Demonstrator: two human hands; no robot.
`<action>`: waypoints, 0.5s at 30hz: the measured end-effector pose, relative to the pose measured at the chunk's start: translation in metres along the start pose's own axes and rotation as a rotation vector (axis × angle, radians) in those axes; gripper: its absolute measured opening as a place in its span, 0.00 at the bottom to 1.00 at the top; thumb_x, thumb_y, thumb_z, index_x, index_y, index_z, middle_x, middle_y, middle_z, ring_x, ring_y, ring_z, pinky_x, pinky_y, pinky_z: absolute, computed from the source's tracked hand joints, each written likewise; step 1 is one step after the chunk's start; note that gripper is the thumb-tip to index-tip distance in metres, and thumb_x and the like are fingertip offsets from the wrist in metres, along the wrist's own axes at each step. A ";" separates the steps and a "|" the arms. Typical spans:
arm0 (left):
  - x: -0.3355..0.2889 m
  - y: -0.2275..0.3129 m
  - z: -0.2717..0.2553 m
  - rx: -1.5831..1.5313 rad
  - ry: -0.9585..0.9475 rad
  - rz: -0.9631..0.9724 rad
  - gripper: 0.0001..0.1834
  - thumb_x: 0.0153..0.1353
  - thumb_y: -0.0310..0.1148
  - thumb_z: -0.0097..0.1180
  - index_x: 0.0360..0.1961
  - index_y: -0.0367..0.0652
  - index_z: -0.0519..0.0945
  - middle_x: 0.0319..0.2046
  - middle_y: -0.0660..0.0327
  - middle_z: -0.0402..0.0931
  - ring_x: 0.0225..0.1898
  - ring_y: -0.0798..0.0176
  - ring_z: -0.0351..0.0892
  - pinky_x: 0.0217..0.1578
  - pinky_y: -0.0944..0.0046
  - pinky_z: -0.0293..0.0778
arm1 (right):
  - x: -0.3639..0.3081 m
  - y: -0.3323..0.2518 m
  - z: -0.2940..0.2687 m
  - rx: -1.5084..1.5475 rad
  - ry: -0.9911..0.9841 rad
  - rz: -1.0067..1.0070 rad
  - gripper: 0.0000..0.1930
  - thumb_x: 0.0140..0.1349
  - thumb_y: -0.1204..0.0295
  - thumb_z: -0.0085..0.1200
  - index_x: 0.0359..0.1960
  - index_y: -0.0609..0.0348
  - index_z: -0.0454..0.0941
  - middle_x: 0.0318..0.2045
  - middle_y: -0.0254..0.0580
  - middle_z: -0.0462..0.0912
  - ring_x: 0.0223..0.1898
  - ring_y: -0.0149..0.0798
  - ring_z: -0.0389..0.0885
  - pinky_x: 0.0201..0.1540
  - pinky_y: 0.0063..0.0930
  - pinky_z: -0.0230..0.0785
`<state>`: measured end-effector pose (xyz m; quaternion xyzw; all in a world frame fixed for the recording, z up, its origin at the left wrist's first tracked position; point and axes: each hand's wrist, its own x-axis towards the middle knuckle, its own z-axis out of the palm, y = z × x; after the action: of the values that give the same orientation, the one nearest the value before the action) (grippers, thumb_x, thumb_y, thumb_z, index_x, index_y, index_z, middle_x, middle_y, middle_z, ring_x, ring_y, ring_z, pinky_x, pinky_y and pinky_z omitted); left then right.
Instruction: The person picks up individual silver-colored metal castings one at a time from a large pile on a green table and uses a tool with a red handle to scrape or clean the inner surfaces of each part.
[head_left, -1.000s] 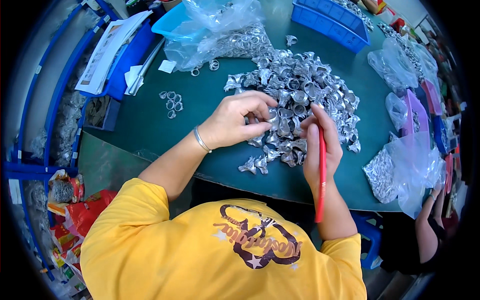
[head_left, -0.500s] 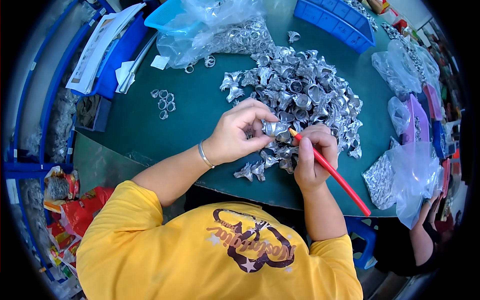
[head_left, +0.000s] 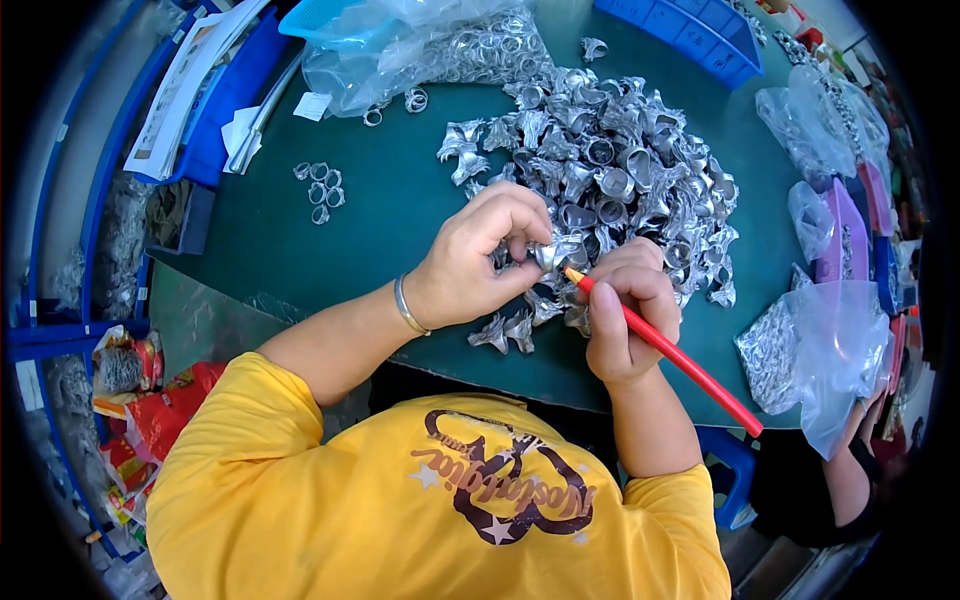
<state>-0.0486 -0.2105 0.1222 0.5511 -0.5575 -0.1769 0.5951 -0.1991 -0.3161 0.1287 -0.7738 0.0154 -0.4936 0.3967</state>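
Between the thumb and fingers of my left hand [head_left: 482, 252] is a chunky silver-coloured metal ring [head_left: 558, 250], held just in front of a heap of similar rings. My right hand [head_left: 632, 315] grips a red pencil [head_left: 685, 370] that slants down to the right. Its pale sharpened tip points up-left and is at or very close to the lower side of the held ring; contact cannot be made out. The heap of silver rings [head_left: 640, 165] spreads behind both hands. A few loose rings [head_left: 503, 333] lie nearer me, below the left fingers.
Several small plain rings [head_left: 320, 188] lie on the green table [head_left: 400, 170] at left. Behind them are a plastic bag of rings [head_left: 480, 48] and a blue basket [head_left: 330, 18]. A blue tray [head_left: 690, 38] stands at far right, clear bags [head_left: 840, 350] along the right edge. Another person's arm [head_left: 850, 480] shows there.
The held ring has been turned in my left fingers, so another side shows. The pencil tip has shifted slightly left and down. The whole view has moved a little.
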 end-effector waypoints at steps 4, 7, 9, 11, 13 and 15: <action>0.001 0.004 -0.002 0.082 -0.026 0.030 0.16 0.43 0.14 0.61 0.32 0.42 0.72 0.39 0.59 0.71 0.28 0.73 0.69 0.28 0.74 0.69 | 0.001 -0.002 0.003 -0.034 -0.015 -0.028 0.06 0.49 0.81 0.54 0.28 0.59 0.71 0.23 0.37 0.78 0.23 0.37 0.75 0.37 0.33 0.62; 0.001 0.005 -0.001 0.138 -0.038 0.069 0.17 0.43 0.13 0.61 0.32 0.42 0.72 0.38 0.59 0.71 0.29 0.71 0.70 0.28 0.73 0.69 | 0.000 -0.002 0.004 -0.044 -0.013 -0.034 0.06 0.49 0.81 0.54 0.28 0.59 0.71 0.23 0.37 0.78 0.23 0.38 0.75 0.36 0.33 0.62; 0.001 0.004 -0.001 0.154 -0.041 0.089 0.17 0.42 0.13 0.61 0.32 0.42 0.72 0.38 0.59 0.72 0.29 0.70 0.71 0.28 0.73 0.69 | -0.001 -0.002 0.004 -0.055 -0.015 -0.024 0.07 0.48 0.82 0.54 0.28 0.59 0.71 0.23 0.37 0.78 0.23 0.38 0.75 0.36 0.33 0.62; 0.001 0.004 -0.001 0.172 -0.043 0.109 0.17 0.41 0.13 0.61 0.32 0.42 0.72 0.37 0.59 0.72 0.30 0.70 0.71 0.28 0.73 0.69 | 0.000 -0.002 0.004 -0.060 -0.023 -0.032 0.07 0.48 0.82 0.54 0.28 0.59 0.71 0.22 0.37 0.77 0.23 0.38 0.75 0.35 0.33 0.62; 0.002 0.003 -0.001 0.213 -0.057 0.177 0.18 0.41 0.13 0.60 0.32 0.42 0.72 0.37 0.60 0.72 0.30 0.69 0.71 0.27 0.73 0.69 | 0.000 -0.001 0.005 -0.069 -0.029 -0.038 0.07 0.48 0.83 0.55 0.28 0.59 0.71 0.22 0.37 0.77 0.22 0.38 0.75 0.35 0.32 0.62; 0.002 0.002 0.000 0.214 -0.056 0.168 0.18 0.41 0.13 0.61 0.32 0.42 0.72 0.37 0.60 0.72 0.29 0.70 0.71 0.27 0.73 0.69 | 0.001 -0.001 0.007 -0.082 -0.037 -0.036 0.07 0.47 0.83 0.55 0.27 0.60 0.71 0.22 0.38 0.77 0.22 0.38 0.74 0.34 0.32 0.62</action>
<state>-0.0490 -0.2113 0.1247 0.5576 -0.6339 -0.0812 0.5297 -0.1933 -0.3113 0.1286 -0.7984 0.0145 -0.4852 0.3562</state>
